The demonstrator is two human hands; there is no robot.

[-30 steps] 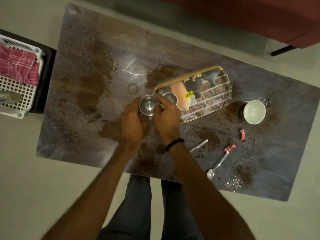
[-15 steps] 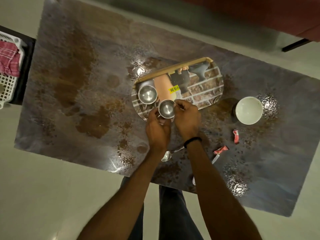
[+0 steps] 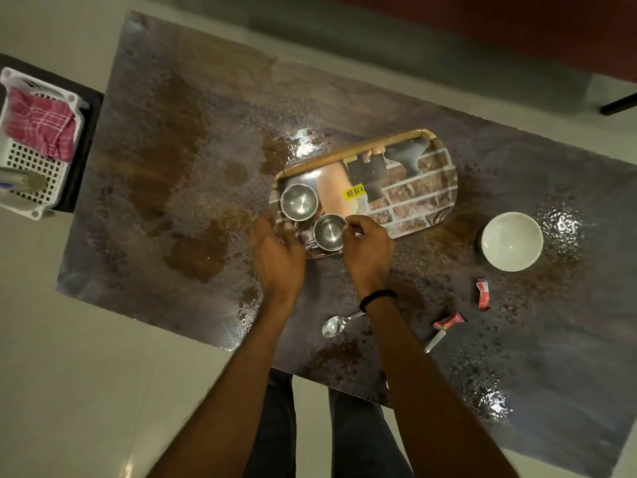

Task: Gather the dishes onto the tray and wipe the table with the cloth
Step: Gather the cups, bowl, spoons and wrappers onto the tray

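Note:
An oval tray (image 3: pixel 418 205) with a brick pattern lies in the middle of the stained table (image 3: pixel 165 139). Two steel cups stand on its left end: one (image 3: pixel 298 201) at the far left, the other (image 3: pixel 329 233) at the tray's near edge. My right hand (image 3: pixel 368 251) pinches the rim of the nearer cup. My left hand (image 3: pixel 279 257) hovers just left of it, fingers apart, holding nothing. A white bowl (image 3: pixel 512 241) sits on the table right of the tray. A spoon (image 3: pixel 336 326) lies near the front edge, partly under my right forearm.
A pink checked cloth (image 3: pixel 39 129) lies in a white basket (image 3: pixel 31 174) on a dark stand left of the table. Two red sachets (image 3: pixel 483 294) (image 3: pixel 450 320) and a utensil handle (image 3: pixel 435 340) lie at the right. Brown spills and wet patches cover the tabletop.
Both hands carried the second steel cup onto the tray and set it beside the first. My left hand has since come off it; my right still pinches the rim.

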